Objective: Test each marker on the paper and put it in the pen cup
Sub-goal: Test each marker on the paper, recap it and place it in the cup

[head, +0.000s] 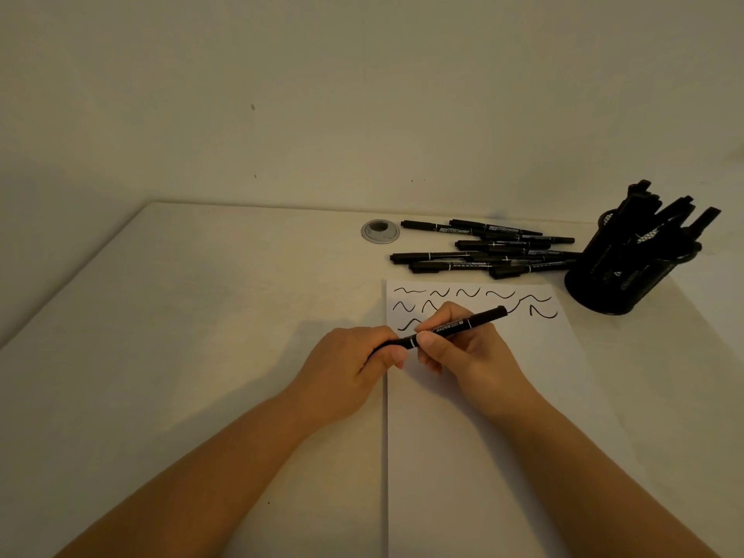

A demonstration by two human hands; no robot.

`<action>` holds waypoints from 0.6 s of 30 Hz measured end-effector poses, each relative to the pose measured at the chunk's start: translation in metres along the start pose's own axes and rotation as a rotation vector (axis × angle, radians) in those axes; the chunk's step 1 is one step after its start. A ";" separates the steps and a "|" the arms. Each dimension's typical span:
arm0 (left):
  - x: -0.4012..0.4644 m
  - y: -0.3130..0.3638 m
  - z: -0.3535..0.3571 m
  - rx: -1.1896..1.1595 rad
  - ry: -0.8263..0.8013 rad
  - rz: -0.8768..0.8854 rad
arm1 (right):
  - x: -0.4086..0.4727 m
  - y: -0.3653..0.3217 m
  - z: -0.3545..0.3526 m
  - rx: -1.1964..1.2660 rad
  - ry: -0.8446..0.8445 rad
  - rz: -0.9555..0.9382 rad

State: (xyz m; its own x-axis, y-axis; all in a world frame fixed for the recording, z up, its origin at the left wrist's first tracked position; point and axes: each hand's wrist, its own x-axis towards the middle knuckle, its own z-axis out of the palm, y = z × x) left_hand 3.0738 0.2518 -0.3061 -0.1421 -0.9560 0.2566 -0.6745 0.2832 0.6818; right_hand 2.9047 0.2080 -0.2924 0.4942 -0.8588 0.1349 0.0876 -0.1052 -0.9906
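A: How is the paper [503, 416] looking?

B: It's lying white on the table [201, 316], carrying black squiggles along its top. The mesh pen cup [628, 267] is standing beyond it, holding markers; a loose pile [483, 247] is lying beside it.

A: Any writing?

B: Their white labels are showing, too blurred to read.

A: And my fingers?

B: Your left hand [354, 368] is curling round one end of a black marker [443, 328] above the paper; your right hand [463, 348] is pinching its barrel.

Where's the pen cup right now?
In the head view, the pen cup stands far right on the desk, beside the loose markers and off the paper's top-right corner.
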 end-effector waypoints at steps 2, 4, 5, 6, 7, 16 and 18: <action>0.000 -0.001 0.000 -0.006 -0.013 0.016 | -0.001 0.000 0.000 0.002 -0.029 -0.008; 0.000 -0.001 -0.001 -0.017 -0.037 0.014 | -0.001 0.001 0.000 0.000 -0.040 -0.009; 0.000 -0.003 -0.001 -0.019 -0.051 0.010 | -0.001 0.001 -0.001 -0.005 -0.047 -0.010; -0.001 -0.003 -0.001 -0.020 -0.064 0.009 | -0.001 0.002 -0.001 -0.013 -0.058 -0.011; -0.001 -0.004 -0.002 -0.022 -0.077 0.011 | -0.001 0.001 -0.001 -0.021 -0.074 -0.013; 0.002 0.001 -0.002 -0.066 -0.062 -0.046 | 0.000 -0.006 0.002 -0.100 -0.019 0.006; 0.001 0.002 -0.001 -0.059 -0.038 -0.067 | 0.001 -0.009 0.001 -0.041 0.098 0.045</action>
State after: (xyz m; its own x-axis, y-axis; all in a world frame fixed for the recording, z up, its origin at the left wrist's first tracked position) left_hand 3.0729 0.2518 -0.3039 -0.1267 -0.9748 0.1835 -0.6394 0.2217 0.7363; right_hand 2.9054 0.2081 -0.2836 0.4100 -0.9078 0.0889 0.0308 -0.0837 -0.9960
